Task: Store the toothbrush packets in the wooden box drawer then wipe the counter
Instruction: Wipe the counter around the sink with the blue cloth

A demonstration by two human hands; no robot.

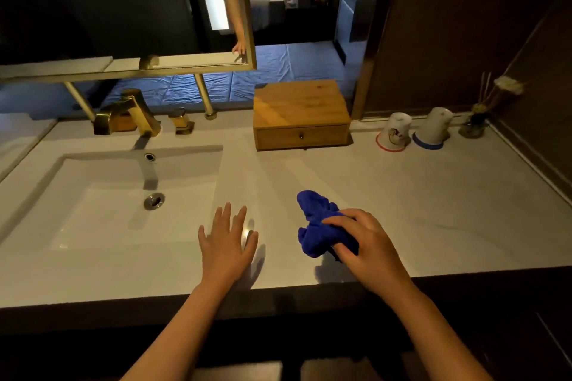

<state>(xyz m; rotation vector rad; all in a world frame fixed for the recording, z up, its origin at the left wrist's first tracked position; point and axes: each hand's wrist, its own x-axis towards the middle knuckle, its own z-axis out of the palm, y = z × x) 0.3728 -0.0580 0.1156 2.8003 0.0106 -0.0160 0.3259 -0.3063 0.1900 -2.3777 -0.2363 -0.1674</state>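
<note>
My right hand [368, 244] grips a crumpled blue cloth [318, 226] that rests on the white counter [433, 210] near its front edge. Flat on the counter just right of the sink lies my left hand [227, 241], fingers spread and holding nothing. The wooden box [300, 108] stands at the back of the counter with its drawer [301, 136] closed. No toothbrush packets are in view.
A rectangular sink [93, 201] with a gold faucet [130, 114] fills the left side. Two upturned cups [393, 133] [431, 127] and a reed diffuser [473, 120] stand at the back right. A mirror [123, 9] hangs above the faucet.
</note>
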